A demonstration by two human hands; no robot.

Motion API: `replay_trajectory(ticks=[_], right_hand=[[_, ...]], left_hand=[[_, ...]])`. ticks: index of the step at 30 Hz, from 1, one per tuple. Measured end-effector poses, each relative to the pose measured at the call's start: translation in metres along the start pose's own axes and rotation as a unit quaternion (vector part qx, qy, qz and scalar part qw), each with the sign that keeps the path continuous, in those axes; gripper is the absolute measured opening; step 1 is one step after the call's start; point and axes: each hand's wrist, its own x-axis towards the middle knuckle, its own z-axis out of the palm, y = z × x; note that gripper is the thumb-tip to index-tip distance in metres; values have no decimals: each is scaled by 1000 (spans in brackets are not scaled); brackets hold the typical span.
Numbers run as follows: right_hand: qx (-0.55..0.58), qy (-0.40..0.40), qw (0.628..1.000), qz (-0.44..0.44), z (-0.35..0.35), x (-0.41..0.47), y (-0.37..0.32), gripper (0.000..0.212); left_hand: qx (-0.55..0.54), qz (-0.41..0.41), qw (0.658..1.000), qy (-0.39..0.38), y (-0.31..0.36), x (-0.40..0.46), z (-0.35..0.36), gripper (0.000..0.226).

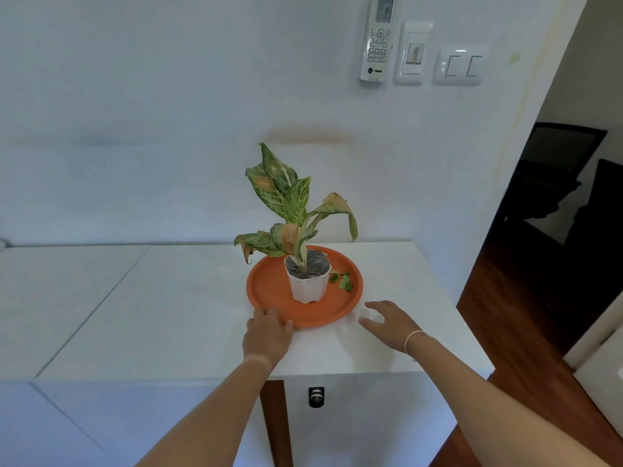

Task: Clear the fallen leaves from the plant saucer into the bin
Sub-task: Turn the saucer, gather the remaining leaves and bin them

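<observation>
The left hand is resting spread on the saucer rim at seven o'clock; the right hand is hovering open, empty. Fallen leaves are lying at three o'clock of the pot. Next: pinching them.

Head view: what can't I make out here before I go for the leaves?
- Bin: not in the head view at all.
- Saucer floor behind the white pot: hidden by the pot.
- Fallen leaves: too small to count.
- Left hand fingertips at the saucer's near rim: grip or mere touch unclear.
- Right hand: hovering or resting unclear.
</observation>
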Motion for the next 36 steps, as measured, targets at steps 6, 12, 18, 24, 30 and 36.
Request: replay_trajectory(ticks=[6, 12, 18, 24, 30, 36], right_hand=[[0, -11, 1000, -22, -10, 31, 5, 54], [124, 29, 992, 28, -6, 57, 12, 54], [289, 57, 949, 111, -2, 74, 2, 50], [397, 58, 902, 162, 9, 83, -8, 51], [482, 58, 854, 188, 20, 79, -21, 11], [528, 72, 817, 222, 31, 82, -27, 19]], left_hand=[[-94, -128, 987, 19, 17, 13, 9, 50], [-247, -197, 948, 40, 30, 15, 18, 75], [-261, -192, 946, 20, 20, 34, 8, 57], [-244, -158, 957, -20, -3, 58, -7, 37], [-293, -184, 938, 22, -15, 76, -15, 43], [-321, -194, 926, 41, -16, 82, -10, 48]])
